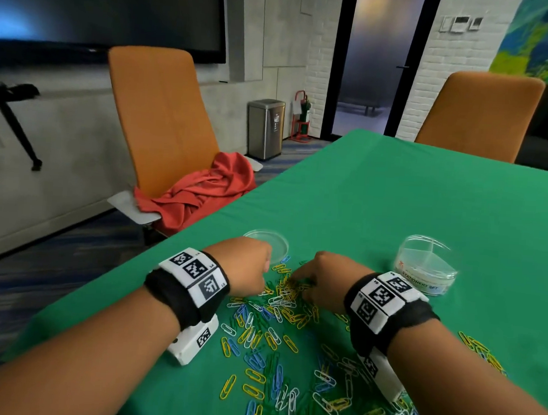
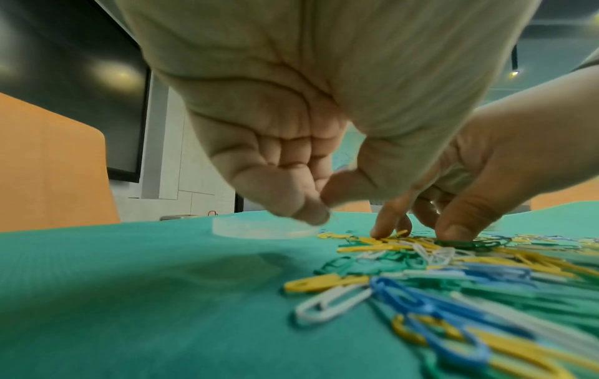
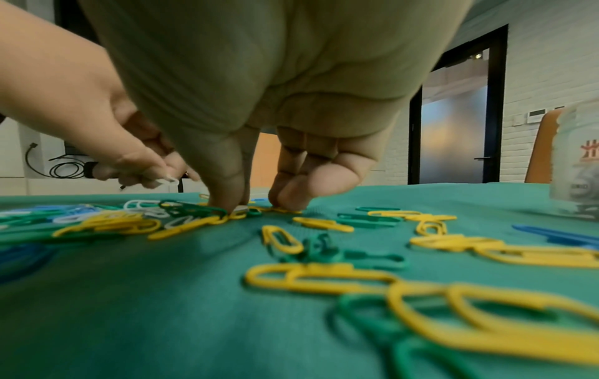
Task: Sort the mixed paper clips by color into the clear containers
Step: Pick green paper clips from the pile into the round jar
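Note:
Several yellow, green, blue and white paper clips (image 1: 277, 336) lie mixed on the green tablecloth (image 1: 395, 198). My left hand (image 1: 249, 268) hovers at the pile's far left, fingers curled, pinching a white clip (image 3: 167, 180) between thumb and fingertips. My right hand (image 1: 308, 278) reaches down into the pile's far end. Its thumb (image 3: 227, 197) and fingertips (image 3: 290, 197) stand apart, pressing on clips; the thumb sits on a white one (image 3: 240, 208). A shallow clear dish (image 1: 273, 244) lies just beyond the left hand. A clear divided container (image 1: 427, 268) stands to the right.
Two orange chairs (image 1: 163, 114) stand at the table's far sides, one with a red cloth (image 1: 196, 193) on its seat. The table's left edge runs close to my left forearm. More clips (image 1: 479, 348) are strewn at the right, near my right forearm.

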### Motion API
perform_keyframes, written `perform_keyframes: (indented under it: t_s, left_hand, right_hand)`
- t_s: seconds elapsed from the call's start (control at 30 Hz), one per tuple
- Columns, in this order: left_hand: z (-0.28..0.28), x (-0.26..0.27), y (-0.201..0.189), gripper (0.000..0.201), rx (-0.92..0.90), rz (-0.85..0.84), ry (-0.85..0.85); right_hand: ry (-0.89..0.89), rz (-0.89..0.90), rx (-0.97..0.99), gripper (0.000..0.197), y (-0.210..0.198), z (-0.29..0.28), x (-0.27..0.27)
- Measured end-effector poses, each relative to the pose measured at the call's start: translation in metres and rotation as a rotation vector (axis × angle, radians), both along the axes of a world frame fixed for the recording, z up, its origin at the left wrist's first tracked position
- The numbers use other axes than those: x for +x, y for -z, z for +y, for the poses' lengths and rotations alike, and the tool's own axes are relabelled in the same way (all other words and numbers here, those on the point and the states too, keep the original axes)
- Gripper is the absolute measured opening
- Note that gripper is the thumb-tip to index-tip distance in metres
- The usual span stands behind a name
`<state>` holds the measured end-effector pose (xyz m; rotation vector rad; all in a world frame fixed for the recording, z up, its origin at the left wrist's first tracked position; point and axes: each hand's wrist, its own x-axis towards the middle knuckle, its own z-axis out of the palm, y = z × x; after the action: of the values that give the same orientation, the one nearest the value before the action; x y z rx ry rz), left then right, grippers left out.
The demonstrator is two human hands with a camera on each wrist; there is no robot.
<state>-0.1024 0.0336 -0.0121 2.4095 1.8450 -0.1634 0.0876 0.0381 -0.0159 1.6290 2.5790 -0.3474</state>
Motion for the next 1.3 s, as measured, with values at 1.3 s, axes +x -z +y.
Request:
perform_keyframes:
  t_s: [1.3]
  left_hand:
    - [0.010,-0.021,-0.002,0.032,-0.332,-1.067,-0.352]
  right_hand:
    - [-0.089,-0.010,0.058,0.019,0.004,0.002,-0.008]
